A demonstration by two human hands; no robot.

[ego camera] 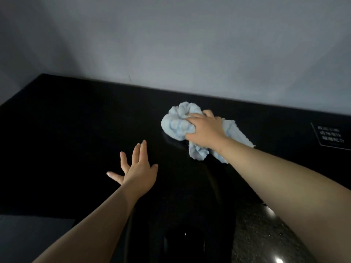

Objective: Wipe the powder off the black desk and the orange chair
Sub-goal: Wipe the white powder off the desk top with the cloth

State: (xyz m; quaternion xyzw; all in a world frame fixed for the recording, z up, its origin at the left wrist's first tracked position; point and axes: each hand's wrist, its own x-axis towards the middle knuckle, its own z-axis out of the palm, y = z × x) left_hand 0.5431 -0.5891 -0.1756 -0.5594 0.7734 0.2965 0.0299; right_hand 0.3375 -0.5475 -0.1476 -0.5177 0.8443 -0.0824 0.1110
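Head view shows the person leaning over the glossy black desk [79,130], which runs along a pale grey wall [171,44]. The right hand [206,130] is clenched down on a crumpled light-blue terry cloth [177,123], pressing it onto the desk top toward the back edge, a little right of the middle. A loose tail of the cloth trails out under the wrist toward the front edge. The left hand [137,168] grasps nothing; it lies with fingers spread, palm down on or just above the desk nearer the front edge, as if bracing.

The cloth looks soft, light and limp, so I judge it needs bunching into the palm, as here, with the fingers dug into the thick wad rather than the trailing end. The polished top looks slick, so the pad should glide easily.

No powder shows in this dim light. A small dark placard with white lettering [331,136] lies near the right edge. The orange chair is not visible.
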